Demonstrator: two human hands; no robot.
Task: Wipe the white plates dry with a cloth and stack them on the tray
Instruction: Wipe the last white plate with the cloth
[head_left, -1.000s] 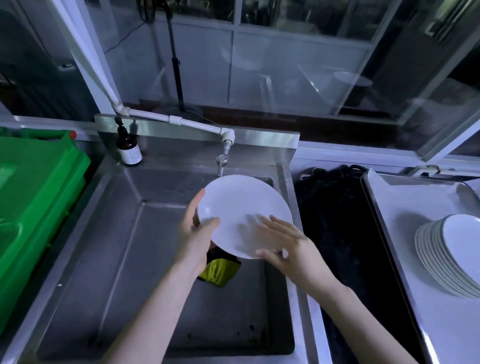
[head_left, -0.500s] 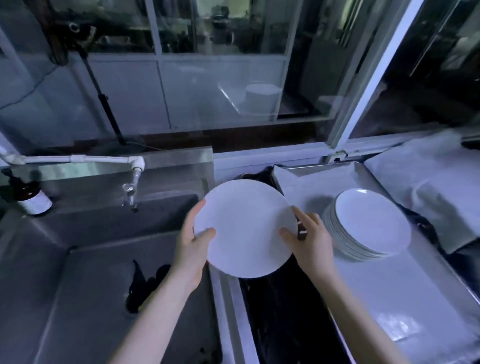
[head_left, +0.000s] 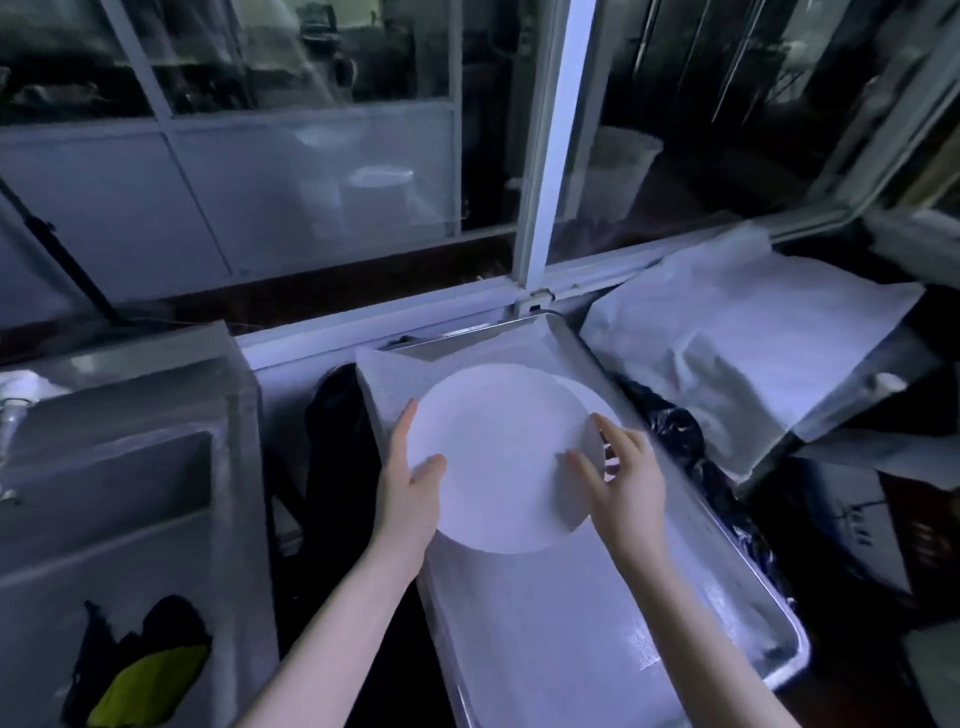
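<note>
I hold a round white plate (head_left: 498, 457) flat over the far half of the metal tray (head_left: 545, 623), which is lined with a white sheet. My left hand (head_left: 410, 493) grips the plate's left rim, thumb on top. My right hand (head_left: 626, 483) grips its right rim, thumb on the face and fingers round the edge. The stack of white plates (head_left: 612, 460) lies under the held plate; only a sliver shows by my right fingers. A yellow-green cloth (head_left: 150, 680) lies in the sink at lower left, away from both hands.
The steel sink (head_left: 130, 493) is on the left, with a dark rag beside the yellow-green cloth. Black plastic (head_left: 675, 431) lines the gaps beside the tray. A heap under a white sheet (head_left: 753, 353) sits at the right. A window frame (head_left: 540, 208) rises behind the tray.
Both hands have carried the plate to the right, from above the sink to over the tray. It now covers the stack of plates, and the cloth stays in the sink.
</note>
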